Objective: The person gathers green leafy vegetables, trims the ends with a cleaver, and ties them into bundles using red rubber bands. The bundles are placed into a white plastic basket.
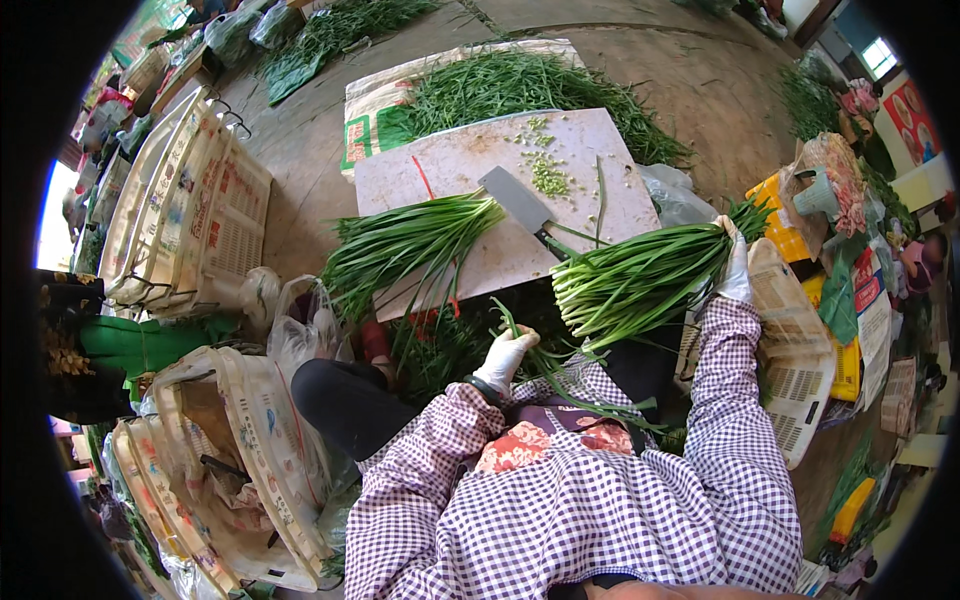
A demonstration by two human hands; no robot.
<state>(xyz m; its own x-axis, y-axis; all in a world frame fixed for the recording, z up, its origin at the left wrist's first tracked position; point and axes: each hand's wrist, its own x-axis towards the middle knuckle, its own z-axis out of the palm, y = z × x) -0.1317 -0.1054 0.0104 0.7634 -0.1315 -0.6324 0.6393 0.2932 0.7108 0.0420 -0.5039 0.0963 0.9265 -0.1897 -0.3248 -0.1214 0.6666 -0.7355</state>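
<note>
My right hand (736, 261), in a white glove, grips a thick bunch of garlic chives (637, 281) near its leafy end. The pale cut ends point left, over my lap. Pinched in my gloved left hand (507, 354) are a few loose chive leaves (508, 319). Another bunch of chives (420, 236) lies on the left of a pale cutting board (480, 259), its leaves hanging over the near edge. A cleaver (517, 197) rests flat on the board, its dark handle towards me. Beyond the blade are chopped stem ends (549, 174).
Behind the board, green trimmings (517, 86) are heaped on a woven sack (367, 105). Stacked plastic crates (202, 202) stand at left, with more crates (247, 465) nearer me. A tilted crate (795, 360) is beside my right arm. Clear plastic bags (304, 326) lie left of the board.
</note>
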